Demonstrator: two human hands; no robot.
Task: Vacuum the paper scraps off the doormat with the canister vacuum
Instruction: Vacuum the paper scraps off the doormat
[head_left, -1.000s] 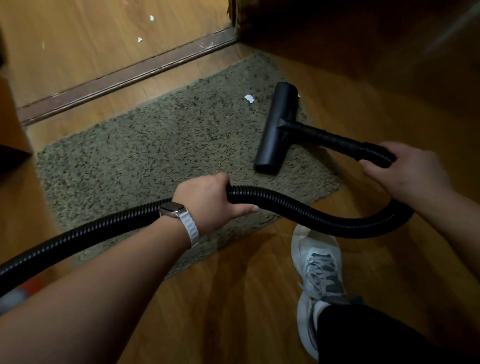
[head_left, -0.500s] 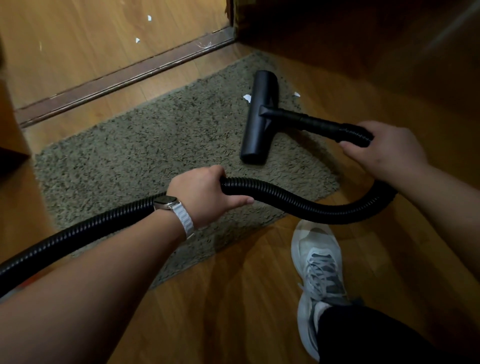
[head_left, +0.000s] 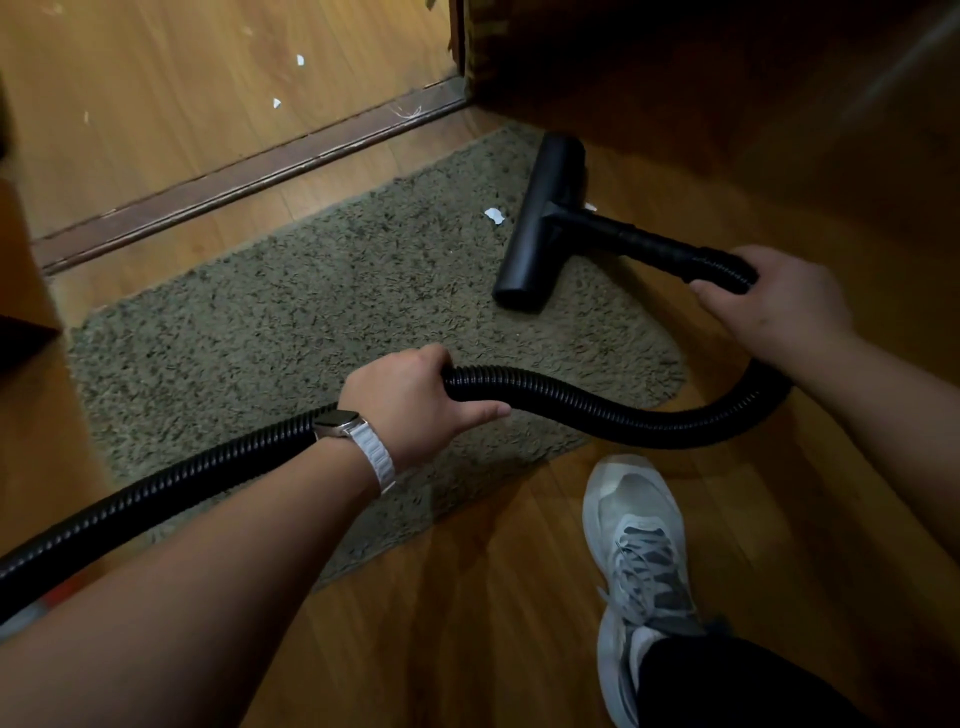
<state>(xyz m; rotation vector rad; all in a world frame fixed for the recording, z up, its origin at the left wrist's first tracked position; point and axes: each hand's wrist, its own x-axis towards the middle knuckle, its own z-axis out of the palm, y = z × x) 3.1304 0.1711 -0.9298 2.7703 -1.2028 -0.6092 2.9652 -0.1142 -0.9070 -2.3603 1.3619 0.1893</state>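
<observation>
While the left hand (head_left: 415, 400) curls its fingers round the black ribbed hose (head_left: 597, 410) partway along its length, thumb stretched out along the underside, the right hand (head_left: 774, 299) clasps the hose's far end, where it meets the stiff black tube (head_left: 623, 236). That tube runs away to the left and joins the long black nozzle (head_left: 545, 223), which lies flat on the far right corner of the doormat (head_left: 311, 312), its bar pointing roughly away from the person.

One white paper scrap (head_left: 494, 215) lies on the doormat just left of the nozzle, close to it but not touching. A second small white bit (head_left: 589, 207) shows just right of the nozzle, beside the tube joint; whether it sits on the mat or the floor I cannot tell.

From the right hand the hose loops down over the wooden floor (head_left: 467, 623), bends back across the mat's near edge, passes through the left hand and runs off at the lower left. A watch (head_left: 337, 421) with a pale strap sits on the left wrist.

A grey and white shoe (head_left: 639, 545) stands on the floor near the mat's right corner, below the hose loop and apart from it. Beyond the mat a dark threshold strip (head_left: 249, 182) crosses the floor, and more white scraps (head_left: 277, 103) lie on the paler boards past it.
</observation>
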